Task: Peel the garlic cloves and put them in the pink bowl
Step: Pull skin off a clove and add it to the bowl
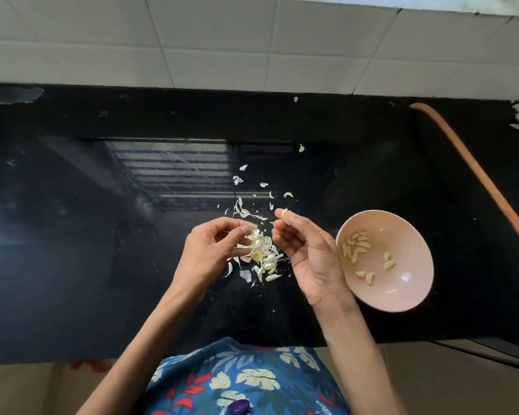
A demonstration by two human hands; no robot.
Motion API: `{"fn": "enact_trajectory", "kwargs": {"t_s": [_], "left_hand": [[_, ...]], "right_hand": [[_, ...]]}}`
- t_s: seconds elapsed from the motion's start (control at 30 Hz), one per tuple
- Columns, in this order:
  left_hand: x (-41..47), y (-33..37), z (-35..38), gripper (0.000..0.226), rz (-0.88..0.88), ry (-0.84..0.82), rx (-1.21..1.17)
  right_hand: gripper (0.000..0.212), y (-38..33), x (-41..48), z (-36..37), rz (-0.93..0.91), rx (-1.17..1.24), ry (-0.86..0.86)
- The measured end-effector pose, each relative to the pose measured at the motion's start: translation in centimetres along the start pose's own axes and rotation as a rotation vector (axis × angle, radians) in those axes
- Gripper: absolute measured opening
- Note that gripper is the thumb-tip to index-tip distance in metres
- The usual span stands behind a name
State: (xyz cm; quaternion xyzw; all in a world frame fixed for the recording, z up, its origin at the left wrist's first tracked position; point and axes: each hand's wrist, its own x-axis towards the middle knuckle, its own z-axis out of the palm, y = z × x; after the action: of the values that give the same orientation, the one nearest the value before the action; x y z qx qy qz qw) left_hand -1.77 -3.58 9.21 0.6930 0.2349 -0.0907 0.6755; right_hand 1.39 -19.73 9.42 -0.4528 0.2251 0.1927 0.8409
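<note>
At the centre of the frame, above the glossy black stone counter (102,235), your right hand (309,253) pinches one pale, curved garlic clove (285,216) between thumb and fingertips, raised clear of the surface. The clove looks bare of skin (a thin remnant on its hidden side cannot be ruled out). Your left hand (210,247) sits just left of it, fingers loosely curled over the heap of papery white garlic skins (265,259). Whether those fingers pinch a scrap of skin cannot be told from this view.

The round pink bowl (408,235) stands on the counter right of centre, just beside your right wrist. It holds a scatter of peeled cloves (355,248), most bunched toward its left wall. Loose flakes of skin trail from the heap toward the upper middle of the frame.

Step in hand, as judged: peeling of this clove is finished or nearly so, and transfer to the bowl is due.

For the next move:

1. Check the clove for clinging skin.
2. Carry your right hand rightward over the bowl's left rim; the travel is short.
3. Open thumb and fingertips only once the clove is over the bowl's hollow.
4. Keep your wrist off the rim, since the bowl may slide on the slick counter.
5. Search the heap for unpeeled cloves (some plump pieces there may be cloves; this view does not settle it).
</note>
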Motion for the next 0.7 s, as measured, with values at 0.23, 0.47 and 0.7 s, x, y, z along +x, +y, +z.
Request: {"fn": "enact_trajectory", "kwargs": {"t_s": [0.23, 0.47, 0.7], "left_hand": [[0.8, 0.5, -0.3, 0.011, 0.093, 0.171, 0.19], [0.5, 1.1, -0.3, 0.022, 0.129, 0.039, 0.051], [0.2, 1.1, -0.3, 0.026, 0.157, -0.036, 0.078]], "right_hand": [[0.019, 1.0, 0.1, 0.2, -0.027, -0.119, -0.046], [0.015, 1.2, 0.1, 0.5, -0.162, -0.277, 0.026], [0.012, 0.8, -0.3, 0.5, -0.303, -0.416, 0.007]]}}
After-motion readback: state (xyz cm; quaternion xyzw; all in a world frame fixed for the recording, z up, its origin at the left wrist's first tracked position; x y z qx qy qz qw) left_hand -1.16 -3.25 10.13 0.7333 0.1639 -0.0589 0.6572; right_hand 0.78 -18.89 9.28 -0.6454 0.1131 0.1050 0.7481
